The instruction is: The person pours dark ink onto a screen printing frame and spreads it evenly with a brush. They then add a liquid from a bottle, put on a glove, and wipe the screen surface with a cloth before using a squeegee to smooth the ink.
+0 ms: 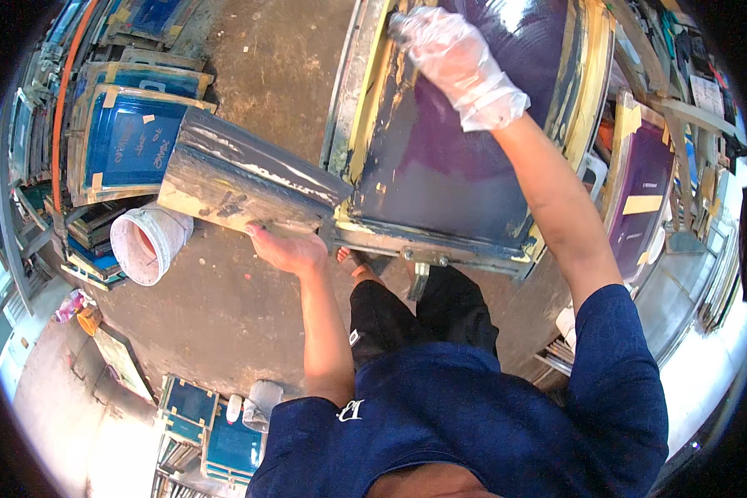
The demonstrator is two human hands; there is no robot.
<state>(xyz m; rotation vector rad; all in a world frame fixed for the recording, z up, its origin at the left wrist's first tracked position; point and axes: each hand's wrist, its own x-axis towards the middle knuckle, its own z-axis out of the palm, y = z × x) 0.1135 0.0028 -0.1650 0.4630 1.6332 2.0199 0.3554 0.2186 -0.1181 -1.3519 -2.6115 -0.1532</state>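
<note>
My left hand (289, 251) grips the near edge of a wide wooden squeegee (241, 178), whose face is smeared with dark ink. The squeegee is tilted, and its right end is by the lower left corner of a large screen printing frame (444, 235). Dark purple ink coats the frame's mesh (465, 178), and yellowish tape runs along its sides. My right hand (458, 62), in a clear plastic glove, is at the upper part of the frame's left side. Its fingers are closed by a dark patch; what they hold is hidden.
A white bucket (145, 242) stands left of the squeegee. Blue screens (133, 137) lean in stacks behind it. Another purple screen (642, 187) stands at the right. More screens (234, 444) and a white bottle (234, 407) are at the lower left. A metal clamp (419, 278) juts from the frame's near edge.
</note>
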